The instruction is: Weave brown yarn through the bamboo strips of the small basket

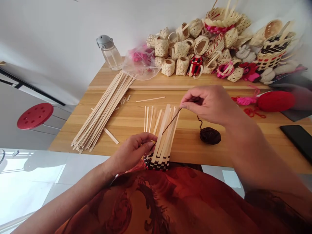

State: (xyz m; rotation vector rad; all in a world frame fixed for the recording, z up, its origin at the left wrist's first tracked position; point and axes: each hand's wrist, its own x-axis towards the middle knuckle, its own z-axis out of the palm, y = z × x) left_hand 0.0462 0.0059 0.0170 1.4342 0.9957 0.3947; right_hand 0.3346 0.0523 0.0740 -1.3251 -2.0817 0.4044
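Note:
A half-woven basket (pixel 157 162) rests at the table's front edge against my body, its base checked in dark and pale, with tall wooden strips (pixel 168 130) standing up from it. My left hand (pixel 140 148) is at the basket's left side, thumb and fingers pinched on a strip or the yarn there; which one I cannot make out. Raised above and to the right, my right hand (pixel 203 102) pinches dark brown yarn (pixel 171 121), which runs taut down across the strips. From below this hand a loose tail leads to a brown yarn ball (pixel 210 135) on the table.
A bundle of long wooden strips (pixel 104 112) lies at the left. Behind it stand a clear bottle (pixel 110 53) and a plastic bag (pixel 142 63). Many small woven baskets (pixel 181 50) are piled at the back. Red yarn (pixel 276 100) and a black phone (pixel 297 141) lie right.

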